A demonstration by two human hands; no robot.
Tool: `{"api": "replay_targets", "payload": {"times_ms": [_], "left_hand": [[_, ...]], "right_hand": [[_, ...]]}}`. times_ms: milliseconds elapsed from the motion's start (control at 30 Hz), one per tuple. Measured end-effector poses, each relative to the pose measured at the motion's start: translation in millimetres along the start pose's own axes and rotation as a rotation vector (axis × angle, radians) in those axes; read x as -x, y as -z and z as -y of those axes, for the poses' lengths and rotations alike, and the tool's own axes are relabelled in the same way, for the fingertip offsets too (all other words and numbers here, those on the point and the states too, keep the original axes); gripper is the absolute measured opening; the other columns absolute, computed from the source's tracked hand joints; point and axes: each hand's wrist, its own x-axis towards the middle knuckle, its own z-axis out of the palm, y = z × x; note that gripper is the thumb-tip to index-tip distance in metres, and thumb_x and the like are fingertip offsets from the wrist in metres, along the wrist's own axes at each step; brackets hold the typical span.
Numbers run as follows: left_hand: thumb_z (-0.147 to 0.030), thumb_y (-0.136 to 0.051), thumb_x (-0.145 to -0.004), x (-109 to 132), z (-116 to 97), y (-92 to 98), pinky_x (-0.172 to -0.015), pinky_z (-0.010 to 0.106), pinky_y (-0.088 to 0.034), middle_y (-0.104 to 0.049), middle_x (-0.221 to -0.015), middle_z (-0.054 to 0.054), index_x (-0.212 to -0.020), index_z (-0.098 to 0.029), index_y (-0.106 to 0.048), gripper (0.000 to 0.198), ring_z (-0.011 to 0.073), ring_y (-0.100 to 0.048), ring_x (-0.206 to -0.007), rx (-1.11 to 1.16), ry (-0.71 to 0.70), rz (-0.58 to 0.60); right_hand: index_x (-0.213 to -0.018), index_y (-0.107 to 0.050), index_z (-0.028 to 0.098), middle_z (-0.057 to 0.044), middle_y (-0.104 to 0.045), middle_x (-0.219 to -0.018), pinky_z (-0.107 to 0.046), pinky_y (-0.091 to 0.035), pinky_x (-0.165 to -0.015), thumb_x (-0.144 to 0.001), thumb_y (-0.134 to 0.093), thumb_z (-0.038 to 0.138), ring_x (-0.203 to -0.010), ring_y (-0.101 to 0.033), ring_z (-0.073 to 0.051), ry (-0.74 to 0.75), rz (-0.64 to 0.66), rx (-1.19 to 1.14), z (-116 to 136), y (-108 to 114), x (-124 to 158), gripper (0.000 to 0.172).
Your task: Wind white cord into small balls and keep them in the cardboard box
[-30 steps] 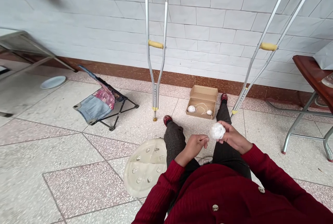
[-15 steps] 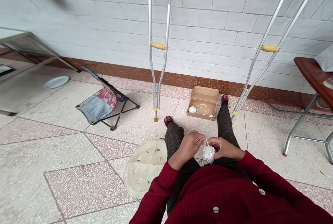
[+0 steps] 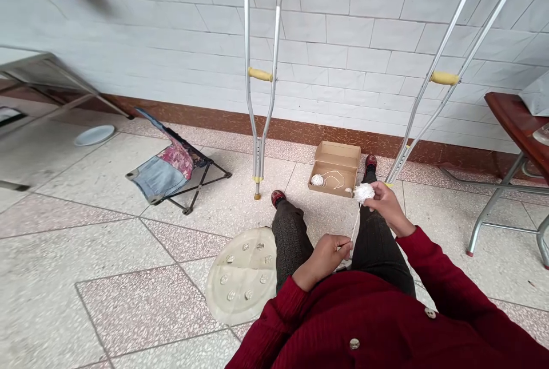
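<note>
A white ball of yarn [image 3: 364, 193] is held up in my right hand [image 3: 387, 207], its fingers closed around the ball's right side. One strand of yarn [image 3: 357, 223] runs from the ball down to my left hand [image 3: 329, 257], which pinches it low in front of my body. Beyond the hands, an open cardboard box [image 3: 337, 154] lies on the floor near the wall. Inside it sit a second white ball of yarn [image 3: 318, 180] at the left, a curled loose strand, and a small white piece at the right corner, partly behind the held ball.
Two crutches stand by the wall, the left crutch [image 3: 256, 160] and the right crutch [image 3: 405, 151]. A folding chair [image 3: 160, 177] and a white plate [image 3: 94, 135] are at left. A round pale mat [image 3: 240, 274] lies beside my leg. A red-brown table [image 3: 514, 117] stands at right.
My right hand has moved forward and up with the yarn ball. My left hand has come down slightly closer to my body, and the strand between them has lengthened.
</note>
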Motion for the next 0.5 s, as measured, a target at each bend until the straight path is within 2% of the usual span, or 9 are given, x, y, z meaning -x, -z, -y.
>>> {"api": "replay_targets", "payload": {"times_ms": [67, 133, 233, 333, 400, 500], "left_hand": [[-0.032, -0.041, -0.094, -4, -7, 6.1, -0.066, 0.021, -0.037, -0.06, -0.062, 0.0, -0.061, -0.015, -0.059, 0.041, 0.0119, -0.054, -0.064, -0.078, -0.035, -0.029], [-0.031, -0.043, -0.093, -9, -12, 17.7, -0.068, 0.022, -0.037, -0.06, -0.064, 0.0, -0.062, -0.016, -0.059, 0.039, 0.0131, -0.055, -0.067, -0.167, -0.066, -0.085], [-0.031, -0.044, -0.093, -15, -14, 36.4, -0.072, 0.024, -0.038, -0.059, -0.063, 0.0, -0.062, -0.017, -0.059, 0.037, 0.0144, -0.054, -0.069, -0.247, -0.101, -0.137], [-0.031, -0.043, -0.094, -19, -11, 45.3, -0.075, 0.024, -0.039, -0.058, -0.063, 0.0, -0.064, -0.017, -0.059, 0.037, 0.0144, -0.054, -0.07, -0.228, -0.129, -0.176], [-0.031, -0.043, -0.094, -22, -10, 43.3, -0.074, 0.024, -0.039, -0.059, -0.064, 0.0, -0.065, -0.017, -0.06, 0.037, 0.0143, -0.055, -0.071, -0.176, -0.137, -0.195], [-0.029, -0.044, -0.093, -23, -6, 31.0, -0.071, 0.023, -0.039, -0.062, -0.067, 0.0, -0.065, -0.016, -0.062, 0.035, 0.0135, -0.056, -0.07, -0.07, -0.112, -0.178]], "right_hand": [[-0.085, -0.054, 0.02, 0.003, -0.062, -0.075, -0.022, -0.037, -0.053, -0.054, -0.068, 0.015, -0.063, -0.053, -0.013, 0.054, 0.069, 0.196, -20, -2, -1, 0.035], [-0.085, -0.056, 0.021, 0.006, -0.058, -0.067, -0.021, -0.035, -0.053, -0.052, -0.067, 0.012, -0.059, -0.049, -0.011, 0.002, 0.234, 0.314, -40, -6, 6, 0.036], [-0.087, -0.058, 0.02, 0.006, -0.055, -0.064, -0.021, -0.034, -0.05, -0.053, -0.065, 0.01, -0.055, -0.045, -0.01, -0.163, 0.523, 0.209, -51, -10, 24, 0.036], [-0.091, -0.06, 0.018, 0.004, -0.059, -0.073, -0.021, -0.038, -0.055, -0.056, -0.067, 0.01, -0.062, -0.05, -0.011, -0.245, 0.68, -0.059, -33, -7, 37, 0.037], [-0.094, -0.061, 0.018, 0.002, -0.06, -0.08, -0.021, -0.04, -0.057, -0.057, -0.07, 0.011, -0.068, -0.052, -0.012, -0.246, 0.699, -0.18, -13, -3, 42, 0.038], [-0.099, -0.061, 0.019, 0.0, -0.061, -0.083, -0.021, -0.041, -0.055, -0.062, -0.072, 0.015, -0.067, -0.053, -0.012, -0.256, 0.678, -0.295, 9, 1, 46, 0.039]]}}
